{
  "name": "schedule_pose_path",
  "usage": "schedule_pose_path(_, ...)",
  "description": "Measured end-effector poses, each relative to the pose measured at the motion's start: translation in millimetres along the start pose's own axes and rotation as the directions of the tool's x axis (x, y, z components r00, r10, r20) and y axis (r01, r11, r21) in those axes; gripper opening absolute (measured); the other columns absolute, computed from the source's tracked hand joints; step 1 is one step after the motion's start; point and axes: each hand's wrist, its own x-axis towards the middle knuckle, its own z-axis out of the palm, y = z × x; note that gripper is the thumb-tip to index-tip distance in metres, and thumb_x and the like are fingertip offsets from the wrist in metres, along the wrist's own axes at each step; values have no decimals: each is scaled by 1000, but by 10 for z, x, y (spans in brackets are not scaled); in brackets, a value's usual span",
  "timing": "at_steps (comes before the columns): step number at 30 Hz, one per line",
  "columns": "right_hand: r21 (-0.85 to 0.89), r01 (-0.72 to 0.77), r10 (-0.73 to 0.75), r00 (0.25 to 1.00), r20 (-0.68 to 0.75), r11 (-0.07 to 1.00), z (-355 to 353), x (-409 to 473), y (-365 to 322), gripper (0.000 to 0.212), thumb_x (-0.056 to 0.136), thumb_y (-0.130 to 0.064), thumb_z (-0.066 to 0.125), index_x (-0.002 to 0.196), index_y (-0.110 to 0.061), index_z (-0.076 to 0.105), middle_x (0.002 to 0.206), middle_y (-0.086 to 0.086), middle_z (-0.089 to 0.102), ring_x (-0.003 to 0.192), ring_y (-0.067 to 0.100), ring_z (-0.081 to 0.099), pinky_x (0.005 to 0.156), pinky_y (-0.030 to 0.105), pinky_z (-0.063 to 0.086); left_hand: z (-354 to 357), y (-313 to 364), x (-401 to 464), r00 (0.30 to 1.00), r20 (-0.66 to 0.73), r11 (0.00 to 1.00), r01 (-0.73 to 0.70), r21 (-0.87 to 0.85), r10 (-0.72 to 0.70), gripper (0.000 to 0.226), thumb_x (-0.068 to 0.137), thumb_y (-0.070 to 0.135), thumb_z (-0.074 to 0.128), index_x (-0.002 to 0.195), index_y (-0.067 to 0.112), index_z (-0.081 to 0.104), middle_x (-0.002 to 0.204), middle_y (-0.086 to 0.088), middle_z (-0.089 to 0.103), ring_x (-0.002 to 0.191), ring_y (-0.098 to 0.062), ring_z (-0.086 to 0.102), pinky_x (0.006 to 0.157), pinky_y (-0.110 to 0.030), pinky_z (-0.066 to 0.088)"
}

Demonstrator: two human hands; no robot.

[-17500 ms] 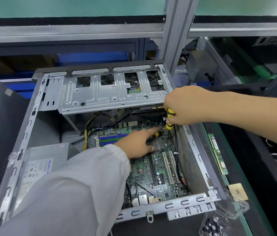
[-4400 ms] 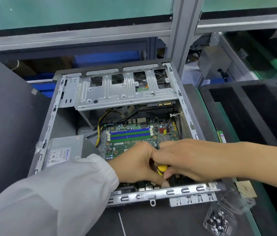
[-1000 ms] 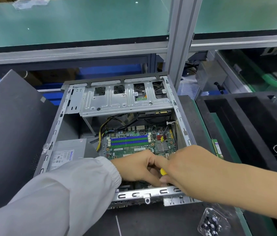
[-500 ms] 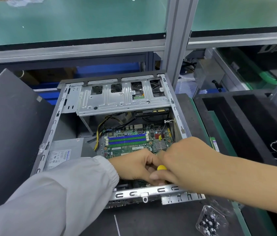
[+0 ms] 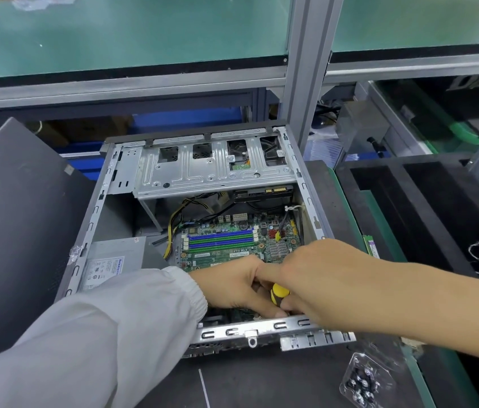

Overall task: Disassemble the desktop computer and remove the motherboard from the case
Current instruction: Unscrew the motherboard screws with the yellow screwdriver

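On a dark bench mat point(image 5: 262, 378), the open case point(image 5: 250, 331) lies flat. Just inside its near rail, the right hand point(image 5: 329, 284) grips a yellow screwdriver point(image 5: 279, 293), upright; the left hand point(image 5: 232, 287) curls beside it, steadying. The green motherboard point(image 5: 226, 245) extends away beyond both hands, its memory slots crosswise, still seated on the case floor.

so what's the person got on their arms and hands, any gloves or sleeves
No gloves: both hands are bare. The left arm wears a loose, pale grey-white sleeve that ends in a gathered elastic cuff at the wrist. The right arm is uncovered as far as the frame shows. No rings, watch or markings can be seen.
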Motion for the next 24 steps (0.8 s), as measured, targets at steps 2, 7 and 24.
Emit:
schedule_pose_path(2,15,-11,11,1000,-28,1000,-21,-3,4,33,91,-56,45,102,-25,47,62,-9,33,53,12,30,45,26,20,-5,-29,0,1000,-5,1000,17,0,-17,46,83,-13,60,74,32,64,49,26,54,44,8,44,50,-1,32)
schedule_pose_path(7,-29,-26,26,1000,1,999,28,38,-17,31,98,-44,39,111,-18,52,62,-6,33,51,9,28,45,27,21,12,-57,1,1000,-15,1000,11,-7,-11,31,84,-14,60,77,15,68,64,23,62,59,1,56,65,-11,44)
schedule_pose_path(24,-77,-45,47,999,25,996,-12,54,-62,36,98,-45,38,105,-15,58,62,-4,34,51,12,30,44,28,19,2,-63,-15,1000,-23,1000,10,12,-9,23,85,-15,60,93,5,65,61,25,63,53,7,51,57,-5,40)
